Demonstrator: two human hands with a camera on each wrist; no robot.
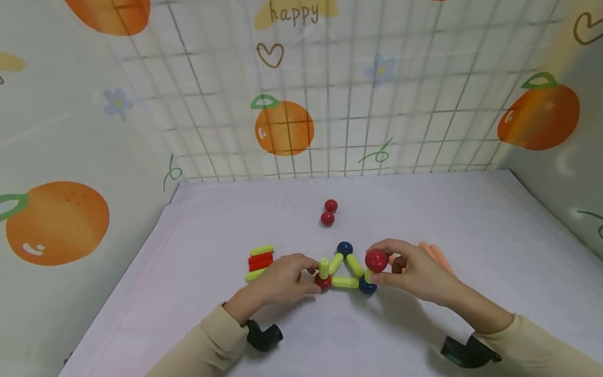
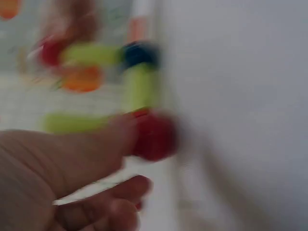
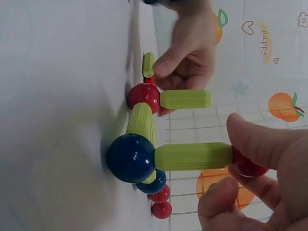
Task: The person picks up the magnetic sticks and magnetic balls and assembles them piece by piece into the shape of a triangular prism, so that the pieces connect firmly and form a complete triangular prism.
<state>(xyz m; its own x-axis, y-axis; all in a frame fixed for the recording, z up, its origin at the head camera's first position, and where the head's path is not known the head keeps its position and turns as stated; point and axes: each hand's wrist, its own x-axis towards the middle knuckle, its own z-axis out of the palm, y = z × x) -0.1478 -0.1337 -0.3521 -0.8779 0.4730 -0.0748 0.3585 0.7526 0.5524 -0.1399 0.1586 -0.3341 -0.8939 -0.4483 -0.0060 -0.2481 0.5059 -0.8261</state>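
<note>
A triangle of yellow-green rods (image 1: 345, 283) lies on the table, joined at its corners by a red ball and two blue balls. My left hand (image 1: 285, 281) pinches the red corner ball (image 1: 323, 283), thumb on its near side. From that ball a short yellow-green rod (image 1: 324, 268) stands upright. At the right corner, another upright rod (image 3: 192, 156) rises from the near blue ball (image 3: 130, 158). My right hand (image 1: 419, 269) holds a second red ball (image 1: 376, 260) between thumb and fingers, at that rod's top end. The far blue ball (image 1: 345, 248) forms the back corner.
Two loose red balls (image 1: 327, 218) sit behind the triangle. Red and yellow-green rods (image 1: 260, 258) lie in a row beyond my left hand. Orange rods (image 1: 442, 259) lie behind my right hand. A fruit-printed cloth (image 1: 320, 68) hangs over a wire grid at the back.
</note>
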